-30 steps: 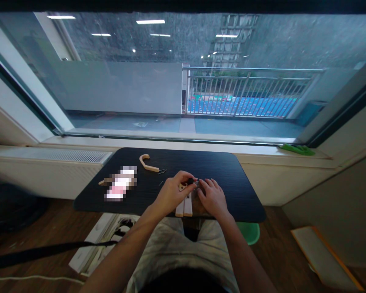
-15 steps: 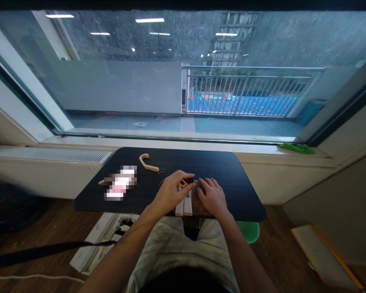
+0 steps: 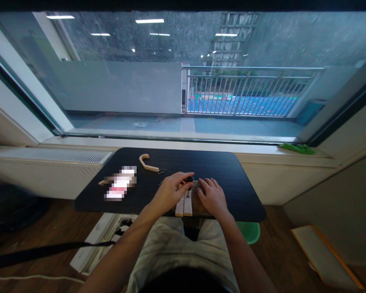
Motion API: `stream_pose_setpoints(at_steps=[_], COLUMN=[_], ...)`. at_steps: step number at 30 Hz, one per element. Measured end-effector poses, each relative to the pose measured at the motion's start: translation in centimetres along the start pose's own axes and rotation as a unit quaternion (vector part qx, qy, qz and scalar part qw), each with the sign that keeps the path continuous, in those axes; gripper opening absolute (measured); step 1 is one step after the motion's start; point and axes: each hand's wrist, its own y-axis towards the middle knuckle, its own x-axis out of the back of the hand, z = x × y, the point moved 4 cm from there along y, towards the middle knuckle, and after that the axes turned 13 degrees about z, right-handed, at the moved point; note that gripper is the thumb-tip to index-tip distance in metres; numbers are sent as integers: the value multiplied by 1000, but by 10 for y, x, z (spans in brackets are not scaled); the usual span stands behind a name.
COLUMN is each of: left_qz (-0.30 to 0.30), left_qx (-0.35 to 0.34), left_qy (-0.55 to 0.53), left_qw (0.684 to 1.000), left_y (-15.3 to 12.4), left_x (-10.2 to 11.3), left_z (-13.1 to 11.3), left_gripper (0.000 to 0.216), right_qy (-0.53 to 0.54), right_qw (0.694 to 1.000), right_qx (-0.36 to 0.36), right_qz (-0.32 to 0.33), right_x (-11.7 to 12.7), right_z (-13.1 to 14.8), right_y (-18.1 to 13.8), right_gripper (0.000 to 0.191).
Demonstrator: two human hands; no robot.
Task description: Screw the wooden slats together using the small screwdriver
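My left hand (image 3: 171, 189) pinches a small black piece (image 3: 190, 179) between thumb and fingers; its exact kind is too small to make out. Just under that hand, two pale wooden strips (image 3: 183, 207) lie side by side at the near edge of the black table (image 3: 219, 162). A small dark fitting shows on the right strip. My right hand (image 3: 213, 196) rests with fingers spread on a brownish board (image 3: 197, 205) beside the strips. Part of the board is hidden by both hands.
A wooden hook (image 3: 148, 163) lies at the table's back left, with a few screws (image 3: 162, 171) near its end. Further left is a blurred-out flat item (image 3: 121, 183). A green basin (image 3: 249, 232) stands below the right edge. Beyond the table is a window sill (image 3: 201, 145).
The black piece in my left hand has shifted slightly to the left and tilted, with the thumb and fingers moving along. My right hand has stayed in place.
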Motion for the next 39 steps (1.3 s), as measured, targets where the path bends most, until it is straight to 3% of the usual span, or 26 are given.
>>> stream_pose_setpoints(at_steps=[9, 23, 39], left_qz=[1, 12, -37], left_qx=[26, 12, 19], left_qy=[-23, -29, -53], left_qw=[999, 999, 998], left_y=[-3, -6, -7], left_x=[0, -3, -11], left_z=[1, -1, 3], left_gripper=[43, 31, 28], right_qy=[9, 14, 7], right_qw=[1000, 1000, 1000], right_qx=[4, 2, 8], right_qz=[1, 6, -1], right_x=[0, 0, -2], right_z=[1, 2, -1], right_y=[0, 1, 1], right_gripper=[45, 46, 45])
